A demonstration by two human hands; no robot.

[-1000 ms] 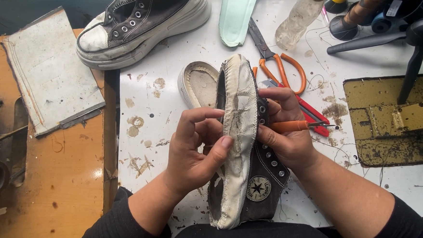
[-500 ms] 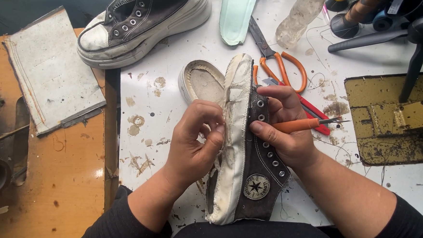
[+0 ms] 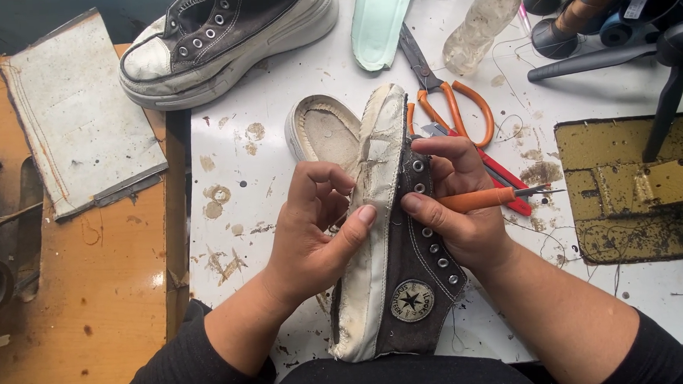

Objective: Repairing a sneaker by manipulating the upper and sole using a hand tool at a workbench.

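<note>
My left hand [image 3: 313, 240] had its fingers curled shut around the pale edge of the dark high-top shoe [image 3: 395, 251], thumb pressed flat along the worn white sole strip. My right hand [image 3: 459, 209] was closed on the shoe's eyelet side and at the same time pinched an orange-handled awl [image 3: 486, 199], its metal tip pointing toward three o'clock, away from the shoe. The shoe itself stood on edge between both hands, toe at twelve o'clock, heel and round star patch at six.

Compared with a second earlier, the shoe had rolled a little, showing more of the dark canvas and eyelets, and my left thumb had slid lower along the strip; I judged the grip was being reset, not the tool applied.

Behind the toe lay a loose sole [image 3: 326, 130]. Orange scissors [image 3: 454, 104] sat at one o'clock, the matching shoe [image 3: 224, 38] at eleven, on the stained white tabletop [image 3: 248, 197].
</note>
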